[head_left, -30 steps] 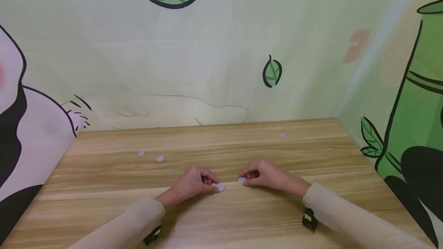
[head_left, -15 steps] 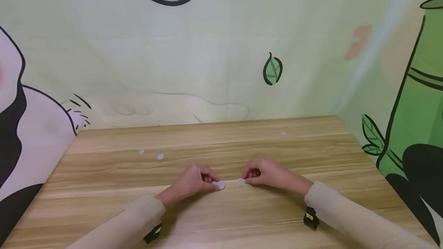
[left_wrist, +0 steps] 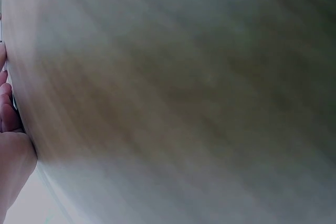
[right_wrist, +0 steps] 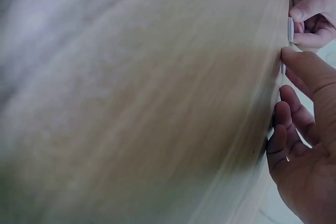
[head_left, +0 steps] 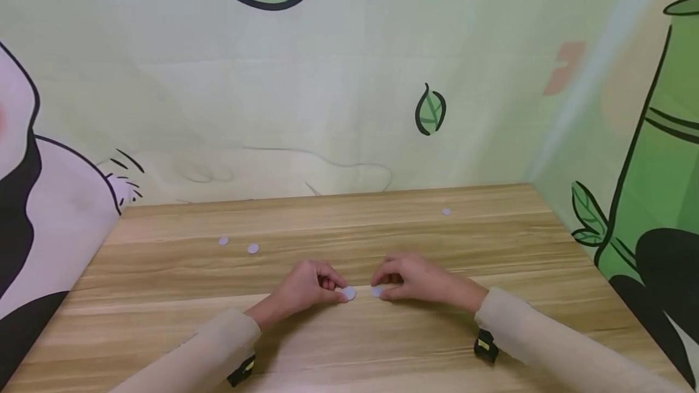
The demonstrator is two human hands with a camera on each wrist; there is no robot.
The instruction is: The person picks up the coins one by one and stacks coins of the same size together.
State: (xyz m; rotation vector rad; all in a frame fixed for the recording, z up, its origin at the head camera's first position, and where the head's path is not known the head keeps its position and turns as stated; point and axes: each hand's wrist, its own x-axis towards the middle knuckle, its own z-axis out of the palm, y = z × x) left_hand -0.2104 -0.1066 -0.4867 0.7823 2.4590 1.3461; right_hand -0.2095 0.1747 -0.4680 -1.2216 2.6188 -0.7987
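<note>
Low over the wooden table, my left hand (head_left: 306,287) pinches a small white disc (head_left: 349,293) between thumb and index finger. Just right of it, my right hand (head_left: 412,276) holds another white disc (head_left: 377,290) by thumb and forefinger at the tabletop. A narrow gap separates the two discs in the head view. Seen edge-on in the right wrist view, the left hand's disc (right_wrist: 290,30) looks thicker than the one in the right hand (right_wrist: 310,114). Only part of the left hand (left_wrist: 16,156) shows at the left edge of the left wrist view.
Two more white discs, one (head_left: 223,241) beside another (head_left: 253,248), lie on the left of the wooden table (head_left: 338,350). A further disc (head_left: 446,211) lies at the back right. A wall (head_left: 349,90) with painted leaves stands along the table's back edge.
My right hand has shifted slightly left and toward me with its disc, closing in on the left hand's disc. The left hand stays in place. The loose discs have not moved.
</note>
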